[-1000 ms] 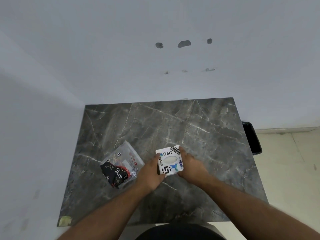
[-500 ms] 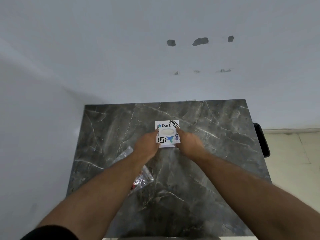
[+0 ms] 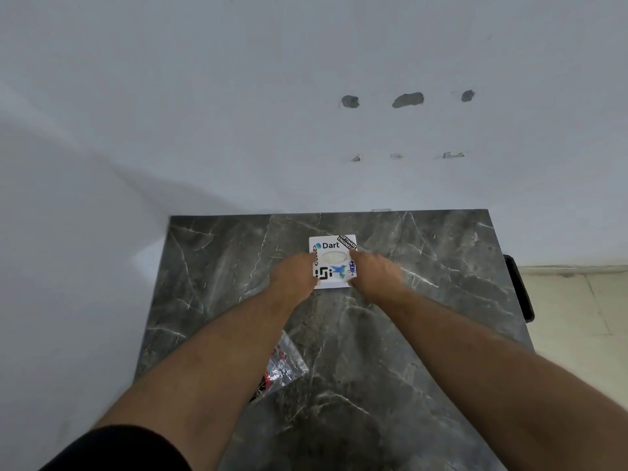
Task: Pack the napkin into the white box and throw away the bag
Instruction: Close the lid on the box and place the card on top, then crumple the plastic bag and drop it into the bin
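Both your arms reach forward over the dark grey marble-patterned desk, and your hands meet at the white box, which sits toward the far edge of the desk, a little nearer the far right corner than the far left. Your left hand presses against the box's left side and your right hand against its right side, fingers curled in so the box is clasped between the two. Whether the box rests on the desk or is raised just off it cannot be told.

The box's top faces you: a pale oval opening in the middle shows something whitish inside, likely the napkin, though too little shows to be sure. Around the oval are stickers, one reading "Dart" at the far side and a black diagonal strip reading "SOFTWARE ENGINEER" at the far right corner.

The clear plastic bag, crumpled, with red and black print, lies on the desk nearer the near edge, partly hidden beneath your left forearm. It is well apart from the box.

Past the desk's right edge, a black bin stands on the pale floor. A black sleeve covers your left upper arm.
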